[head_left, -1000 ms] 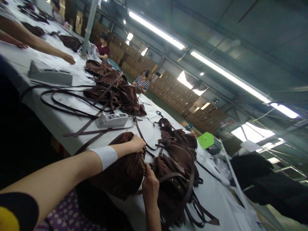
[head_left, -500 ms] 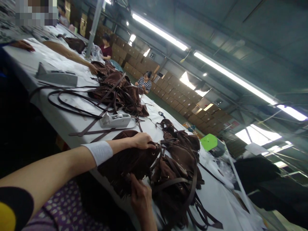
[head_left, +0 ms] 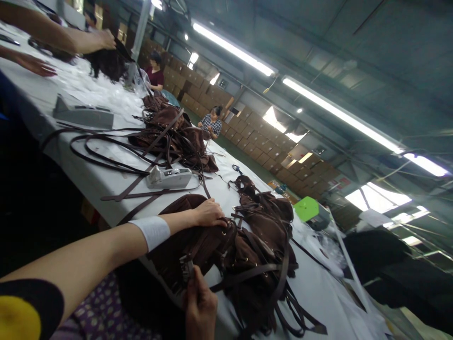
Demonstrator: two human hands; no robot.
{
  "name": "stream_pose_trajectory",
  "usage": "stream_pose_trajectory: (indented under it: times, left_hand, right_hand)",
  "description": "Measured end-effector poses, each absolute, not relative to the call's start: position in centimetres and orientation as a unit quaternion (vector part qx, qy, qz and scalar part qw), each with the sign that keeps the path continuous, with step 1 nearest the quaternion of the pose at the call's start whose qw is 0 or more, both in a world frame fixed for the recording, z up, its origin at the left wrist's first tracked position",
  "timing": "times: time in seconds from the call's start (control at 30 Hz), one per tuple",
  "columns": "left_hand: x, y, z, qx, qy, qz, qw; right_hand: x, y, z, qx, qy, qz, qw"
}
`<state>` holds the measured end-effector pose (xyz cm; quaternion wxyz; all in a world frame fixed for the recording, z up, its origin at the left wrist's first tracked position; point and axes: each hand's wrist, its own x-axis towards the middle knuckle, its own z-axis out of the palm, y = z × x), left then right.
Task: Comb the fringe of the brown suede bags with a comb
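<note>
A dark brown suede bag lies at the near edge of the white table. My left hand, with a white band on the wrist, rests on top of the bag, fingers curled onto its upper edge. Lower down, my right hand is closed on a buckled strap end at the bag's front. More brown bags with straps are heaped right behind it.
A white handheld device lies among loose brown straps. A grey tray and another pile of bags sit farther left. A co-worker's arms reach over the far table. A green lid stands to the right.
My right hand slid down and toward me along the bag's front and now grips the buckled strap. My left hand stayed on top. The co-worker lifted a dark bag.
</note>
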<state>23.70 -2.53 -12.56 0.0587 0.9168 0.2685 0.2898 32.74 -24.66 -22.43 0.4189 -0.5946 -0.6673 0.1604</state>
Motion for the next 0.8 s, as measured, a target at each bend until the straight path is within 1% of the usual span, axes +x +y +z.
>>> stream_pose_trajectory:
  times: [0.1,0.17,0.23,0.33,0.37,0.4,0.43,0.47,0.57,0.7,0.8]
  left_hand:
    - [22.9,-3.6,-11.6,0.889,0.315,0.33,0.051]
    - [21.6,-4.7,-11.3,0.861,0.358,0.349,0.095]
    - [20.0,-5.8,-11.7,0.843,0.397,0.301,0.205]
    - [17.9,-6.9,-13.5,0.783,0.418,0.12,0.446]
    - [17.5,-7.1,-14.2,0.753,0.41,0.074,0.51]
    - [17.5,-7.1,-14.8,0.735,0.403,0.05,0.543]
    - [17.6,-7.2,-15.4,0.736,0.398,0.051,0.545]
    - [18.0,-7.1,-15.8,0.75,0.396,0.067,0.526]
    - [19.6,-6.9,-16.5,0.789,0.4,0.138,0.445]
    - [21.3,-6.3,-17.3,0.779,0.42,0.186,0.427]
    - [21.8,-5.6,-18.5,0.763,0.44,0.219,0.42]
  right_hand:
    - [33.3,-23.7,-21.6,-0.625,-0.646,0.163,0.406]
    - [33.8,-23.2,-21.3,-0.627,-0.646,0.163,0.404]
    - [34.2,-23.0,-21.1,-0.627,-0.648,0.165,0.399]
    - [34.1,-22.8,-20.7,-0.627,-0.656,0.176,0.382]
    - [33.9,-22.7,-20.5,-0.623,-0.662,0.182,0.375]
    - [33.7,-22.6,-20.4,-0.616,-0.67,0.187,0.369]
    - [33.3,-22.5,-20.3,-0.609,-0.679,0.189,0.365]
    - [33.0,-22.4,-20.2,-0.603,-0.685,0.19,0.362]
    - [32.1,-22.3,-20.1,-0.601,-0.69,0.183,0.36]
    - [31.8,-22.7,-19.9,-0.614,-0.679,0.194,0.353]
    - [32.1,-23.5,-20.2,-0.623,-0.659,0.245,0.343]
